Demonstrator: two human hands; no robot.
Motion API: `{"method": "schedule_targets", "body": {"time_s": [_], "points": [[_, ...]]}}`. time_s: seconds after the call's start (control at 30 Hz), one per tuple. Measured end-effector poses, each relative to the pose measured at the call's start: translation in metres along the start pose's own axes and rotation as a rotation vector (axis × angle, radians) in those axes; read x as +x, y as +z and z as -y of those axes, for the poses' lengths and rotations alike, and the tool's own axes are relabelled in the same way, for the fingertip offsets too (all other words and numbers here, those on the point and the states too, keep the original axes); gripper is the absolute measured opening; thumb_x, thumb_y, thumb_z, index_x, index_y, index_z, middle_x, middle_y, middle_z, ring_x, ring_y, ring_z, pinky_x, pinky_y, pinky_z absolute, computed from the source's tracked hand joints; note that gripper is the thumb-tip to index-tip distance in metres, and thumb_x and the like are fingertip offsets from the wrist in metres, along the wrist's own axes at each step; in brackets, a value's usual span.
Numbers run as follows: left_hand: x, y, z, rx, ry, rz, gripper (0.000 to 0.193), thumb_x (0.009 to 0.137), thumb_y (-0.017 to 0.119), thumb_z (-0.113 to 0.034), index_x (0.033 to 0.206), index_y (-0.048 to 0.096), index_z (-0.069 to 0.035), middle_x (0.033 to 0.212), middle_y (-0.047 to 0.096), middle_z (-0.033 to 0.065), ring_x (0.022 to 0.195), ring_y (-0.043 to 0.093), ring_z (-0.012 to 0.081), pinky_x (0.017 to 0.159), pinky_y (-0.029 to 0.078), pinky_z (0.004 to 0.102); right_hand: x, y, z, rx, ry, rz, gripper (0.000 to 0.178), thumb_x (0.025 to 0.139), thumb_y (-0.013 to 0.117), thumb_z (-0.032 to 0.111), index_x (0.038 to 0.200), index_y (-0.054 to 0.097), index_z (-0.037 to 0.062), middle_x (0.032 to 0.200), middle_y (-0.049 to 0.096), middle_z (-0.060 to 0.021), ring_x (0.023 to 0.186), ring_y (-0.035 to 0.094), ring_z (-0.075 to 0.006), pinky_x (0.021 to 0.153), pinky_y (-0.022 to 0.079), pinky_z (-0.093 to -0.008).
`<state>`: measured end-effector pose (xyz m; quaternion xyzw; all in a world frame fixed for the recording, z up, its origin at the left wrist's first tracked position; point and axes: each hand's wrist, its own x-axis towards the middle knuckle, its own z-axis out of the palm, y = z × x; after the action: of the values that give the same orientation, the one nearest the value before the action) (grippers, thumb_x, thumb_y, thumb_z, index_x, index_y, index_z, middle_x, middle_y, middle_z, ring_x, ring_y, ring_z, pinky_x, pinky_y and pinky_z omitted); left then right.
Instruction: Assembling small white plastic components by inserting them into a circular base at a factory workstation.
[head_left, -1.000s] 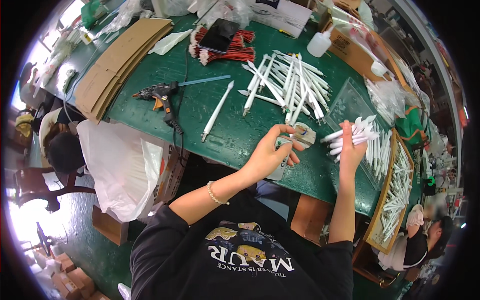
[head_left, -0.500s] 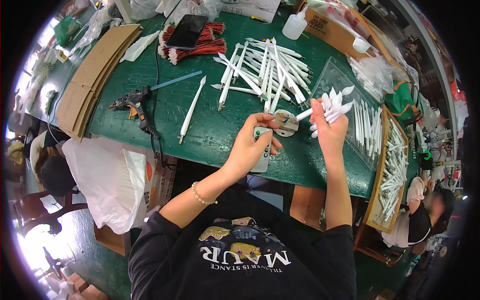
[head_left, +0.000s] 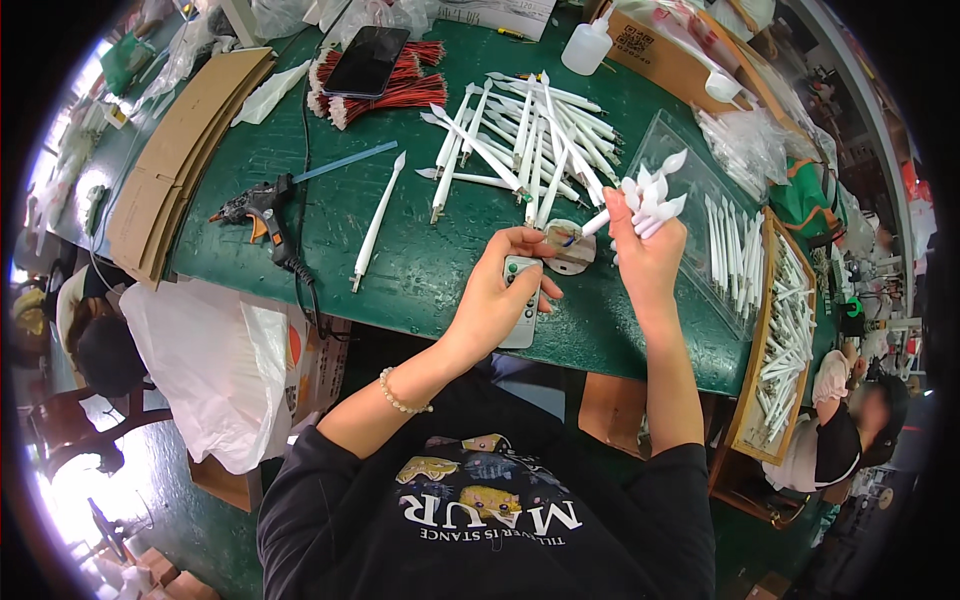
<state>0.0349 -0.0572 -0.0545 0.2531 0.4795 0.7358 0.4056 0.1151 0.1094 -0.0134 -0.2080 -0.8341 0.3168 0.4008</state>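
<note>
My left hand is curled over a white remote control at the table's front edge, the thumb lying over its buttons. My right hand is closed around a bunch of white flame-tipped LED taper candles, their tips pointing up and away. The lower end of one candle sticks out of that fist to the left, over a small round pale disc on the table. I cannot tell whether it touches the disc. Beyond both hands lies a loose pile of similar candles.
A single candle and a hot glue gun lie to the left. Further back are a phone on red wire bundles and a white squeeze bottle. A clear tray and a wooden box of white sticks stand right.
My right hand has shifted slightly left, bringing the candle's lower end further over the disc. My left hand stays on the remote control. The whole view has moved slightly.
</note>
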Motion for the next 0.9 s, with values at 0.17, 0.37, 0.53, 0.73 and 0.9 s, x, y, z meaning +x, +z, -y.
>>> {"method": "schedule_targets", "body": {"time_s": [0.17, 0.37, 0.53, 0.73, 0.9], "points": [[0.0, 0.001, 0.0, -0.01, -0.003, -0.001, 0.034, 0.092, 0.046, -0.003, 0.125, 0.04, 0.003, 0.117, 0.055, 0.017, 0.08, 0.063, 0.0169, 0.069, 0.051, 0.0261, 0.004, 0.003, 0.0, -0.021, -0.068, 0.023, 0.024, 0.089, 0.069, 0.021, 0.083, 0.067, -0.0021, 0.058, 0.057, -0.0004, 0.052, 0.05, -0.0055, 0.048, 0.037, -0.0245], [0.0, -0.001, 0.0, -0.029, -0.042, 0.02, 0.034, 0.093, 0.046, -0.003, 0.126, 0.036, 0.003, 0.103, 0.062, 0.0176, 0.079, 0.063, 0.0169, 0.068, 0.051, 0.0267, 0.007, 0.004, 0.005, -0.024, -0.088, 0.062, 0.023, 0.089, 0.069, 0.02, 0.081, 0.067, -0.0022, 0.057, 0.058, -0.0009, 0.052, 0.05, -0.0058, 0.047, 0.037, -0.0252], [0.0, 0.001, -0.002, -0.019, -0.067, 0.024, 0.033, 0.094, 0.045, -0.004, 0.125, 0.035, 0.003, 0.098, 0.064, 0.0181, 0.078, 0.064, 0.0167, 0.068, 0.052, 0.027, 0.009, 0.004, 0.003, -0.024, -0.104, 0.063, 0.023, 0.089, 0.069, 0.019, 0.08, 0.066, -0.0025, 0.057, 0.057, -0.0006, 0.051, 0.049, -0.0059, 0.047, 0.037, -0.0257], [0.001, 0.0, -0.002, -0.015, -0.066, 0.035, 0.033, 0.094, 0.044, -0.003, 0.125, 0.035, 0.004, 0.099, 0.063, 0.0188, 0.078, 0.064, 0.0172, 0.068, 0.052, 0.0269, 0.012, 0.005, 0.0, -0.042, -0.167, 0.076, 0.02, 0.087, 0.07, 0.016, 0.083, 0.067, -0.0036, 0.059, 0.06, -0.002, 0.053, 0.049, -0.006, 0.048, 0.038, -0.0265], [0.0, 0.001, -0.001, -0.002, -0.011, 0.004, 0.034, 0.092, 0.044, 0.0, 0.125, 0.036, 0.005, 0.114, 0.057, 0.0196, 0.079, 0.065, 0.0187, 0.067, 0.052, 0.0265, 0.014, 0.003, 0.0, -0.05, -0.179, 0.104, 0.019, 0.087, 0.07, 0.015, 0.086, 0.067, -0.004, 0.059, 0.06, -0.0024, 0.054, 0.049, -0.0054, 0.049, 0.039, -0.0265]]}}
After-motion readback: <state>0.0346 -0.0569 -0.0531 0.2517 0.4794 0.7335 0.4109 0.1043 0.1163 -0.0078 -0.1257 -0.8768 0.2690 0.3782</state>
